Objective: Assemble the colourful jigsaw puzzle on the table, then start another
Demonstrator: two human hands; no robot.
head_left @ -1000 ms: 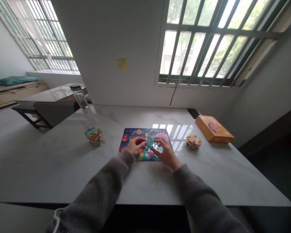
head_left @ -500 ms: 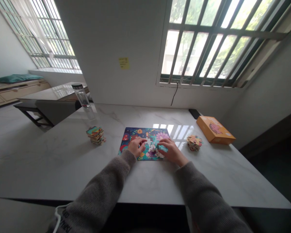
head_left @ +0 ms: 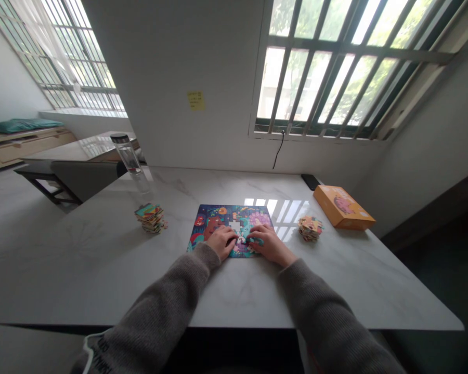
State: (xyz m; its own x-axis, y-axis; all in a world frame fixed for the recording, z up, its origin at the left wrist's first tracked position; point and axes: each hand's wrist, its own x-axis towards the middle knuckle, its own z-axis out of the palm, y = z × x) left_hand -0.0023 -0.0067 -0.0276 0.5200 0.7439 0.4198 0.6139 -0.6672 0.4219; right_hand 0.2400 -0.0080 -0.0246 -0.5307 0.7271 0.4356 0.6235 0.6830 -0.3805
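A colourful jigsaw puzzle (head_left: 211, 212) lies flat on the white marbled table, with a pale gap (head_left: 235, 225) near its middle where pieces are absent. My left hand (head_left: 221, 242) rests on the puzzle's lower middle, thumb and fingers bent close together at the gap's lower edge. From the right, my right hand (head_left: 268, 243) reaches over the puzzle, its fingertips drawn together near the centre. Whatever lies between either hand's fingertips is too small to make out. The fingertips of both hands are a short distance apart.
Stacked puzzle pieces (head_left: 150, 218) stand left of the puzzle, and another stack (head_left: 311, 228) stands to its right. An orange box (head_left: 343, 208) and a black phone (head_left: 309, 182) lie at the back right. A clear bottle (head_left: 127, 155) stands at the back left of the table (head_left: 234, 296).
Both hands have moved closer together over the puzzle's lower middle, and their fingers have drawn in. The whole view has shifted slightly.
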